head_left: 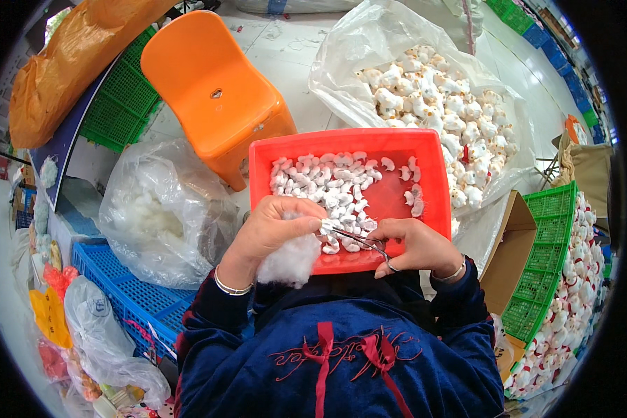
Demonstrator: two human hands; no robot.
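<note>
My left hand (275, 230) pinches a small white plush piece (326, 226) between thumb and fingers. A fluffy wad of white stuffing (290, 263) is also held in its palm, hanging below the thumb. My right hand (423, 245) is closed on the ring handles of metal forceps (359, 239). Their tips point left and meet the plush piece; whether they are inside it I cannot tell. Under both hands lies a red plastic tray (433, 160), with many small curved white plush pieces (320, 181) heaped mostly in its left and middle.
An orange chair (216, 90) stands behind the tray. Left of it sits a clear bag of stuffing (157, 216), beside a blue crate (136, 285). A large clear bag (341, 63) of white plush toys (425, 90) lies back right. A cardboard box (512, 244) and green crate (547, 258) stand right.
</note>
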